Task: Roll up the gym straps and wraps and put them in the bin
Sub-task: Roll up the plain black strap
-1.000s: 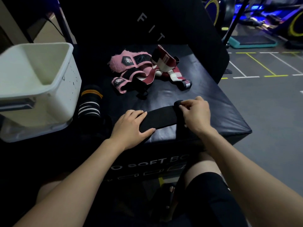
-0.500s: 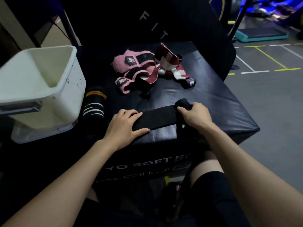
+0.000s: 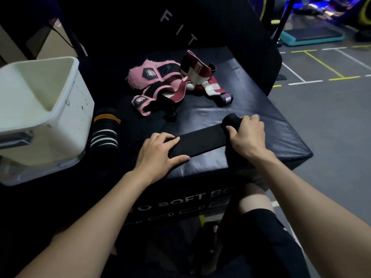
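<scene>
A black wrap (image 3: pixel 200 140) lies stretched across the front of a dark padded box (image 3: pixel 261 121). My right hand (image 3: pixel 248 135) curls round the rolled end of the wrap at its right. My left hand (image 3: pixel 158 153) presses flat on the wrap's left end. A white bin (image 3: pixel 66 109) stands open at the left. A pile of pink straps (image 3: pixel 148 81) and maroon-and-white wraps (image 3: pixel 200 73) lies at the back of the box. A rolled black wrap with orange and white stripes (image 3: pixel 105 131) sits between bin and box.
A tall black pad marked with white letters (image 3: pixel 180 31) rises behind the box. Grey gym floor with yellow and white lines (image 3: pixel 321 77) spreads to the right, with a teal step platform (image 3: pixel 311 36) farther back. My knees are below the box front.
My right hand has rolled the wrap's right end into a thicker roll and now grips round it. My left hand stays pressed on the other end.
</scene>
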